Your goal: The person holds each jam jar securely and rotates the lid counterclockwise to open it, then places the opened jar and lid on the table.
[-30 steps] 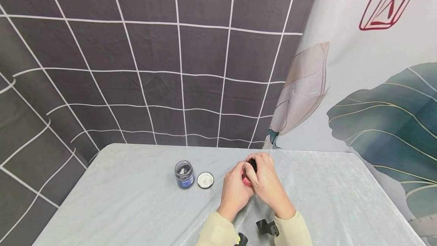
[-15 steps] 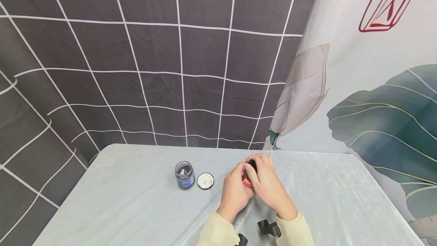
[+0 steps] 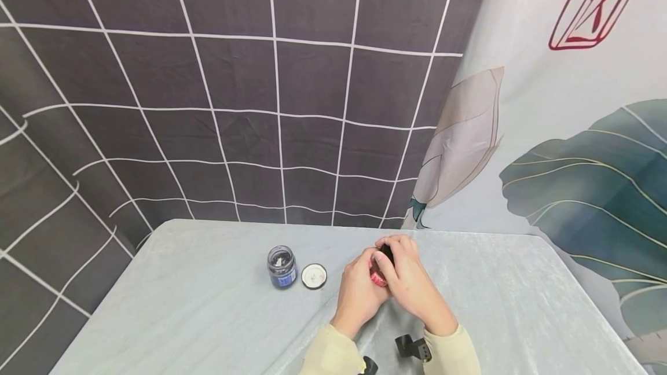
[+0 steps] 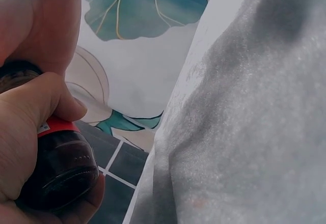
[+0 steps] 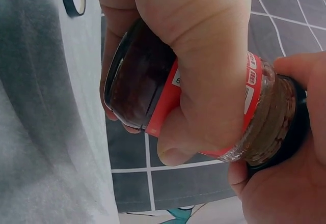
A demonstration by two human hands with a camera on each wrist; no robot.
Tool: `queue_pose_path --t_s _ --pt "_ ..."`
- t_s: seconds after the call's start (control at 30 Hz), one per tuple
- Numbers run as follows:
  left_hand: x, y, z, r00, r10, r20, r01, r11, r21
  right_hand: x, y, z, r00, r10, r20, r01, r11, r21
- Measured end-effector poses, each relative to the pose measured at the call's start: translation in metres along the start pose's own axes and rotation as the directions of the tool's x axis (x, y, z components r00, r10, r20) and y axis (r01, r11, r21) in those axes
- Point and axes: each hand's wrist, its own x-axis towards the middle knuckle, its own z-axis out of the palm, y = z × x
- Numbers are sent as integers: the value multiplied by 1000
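Note:
Between the hands is a glass jar (image 5: pixel 140 84) with dark contents, a red label and a black lid (image 5: pixel 301 124). My left hand (image 3: pixel 359 291) grips the jar's body, its thumb (image 4: pixel 53 99) lying across the red label in the left wrist view. My right hand (image 3: pixel 411 282) holds the lid end; its fingers and palm (image 5: pixel 285 188) press around the lid in the right wrist view. Only a patch of the red label (image 3: pixel 377 278) and some black show in the head view. Whether the lid is loose cannot be seen.
An uncapped jar (image 3: pixel 282 271) with a blue label stands left of the hands on the grey-white tablecloth (image 3: pixel 208 305). Beside it a round lid (image 3: pixel 314 276) lies with its pale inside up. Dark gridded fabric (image 3: pixel 234 103) hangs behind the table.
The right wrist and sleeve have shifted very slightly right. Both hands keep their hold on the red-labelled jar, and the other jar and loose lid stay put.

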Motion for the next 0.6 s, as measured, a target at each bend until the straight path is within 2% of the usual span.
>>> queue_pose_path --t_s 0.6 --pt "0 -2 1 999 -23 32 23 1000 -7 -1 3 -2 1000 -22 15 22 1000 19"
